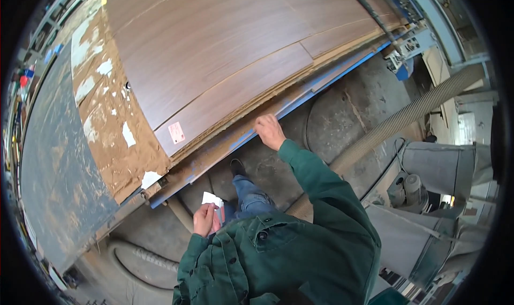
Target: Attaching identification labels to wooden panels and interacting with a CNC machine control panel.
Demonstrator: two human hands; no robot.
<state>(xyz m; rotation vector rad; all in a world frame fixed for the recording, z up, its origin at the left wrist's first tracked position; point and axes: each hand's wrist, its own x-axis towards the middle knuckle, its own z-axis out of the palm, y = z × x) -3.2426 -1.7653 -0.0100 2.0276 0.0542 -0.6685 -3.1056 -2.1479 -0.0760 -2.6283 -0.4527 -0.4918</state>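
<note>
My left hand [203,219] is closed on a few paper labels [213,199], white above and pinkish red below, held low in front of my jacket. My right hand [269,132] reaches forward to the machine table's blue edge rail [243,139]. Its fingers are curled together, and whatever they may hold is hidden. Beyond the rail lie large brown wood-look panels [214,53], cut apart by straight lines. A small pink-and-white label [176,132] is stuck on the near left corner of one panel.
Brown dust and white scraps cover a strip [120,144] left of the panels, beside the dark table surface [59,144]. A ribbed hose [396,117] runs across the floor at right, near grey dust-collector bags [433,166]. Another hose [139,257] lies at lower left.
</note>
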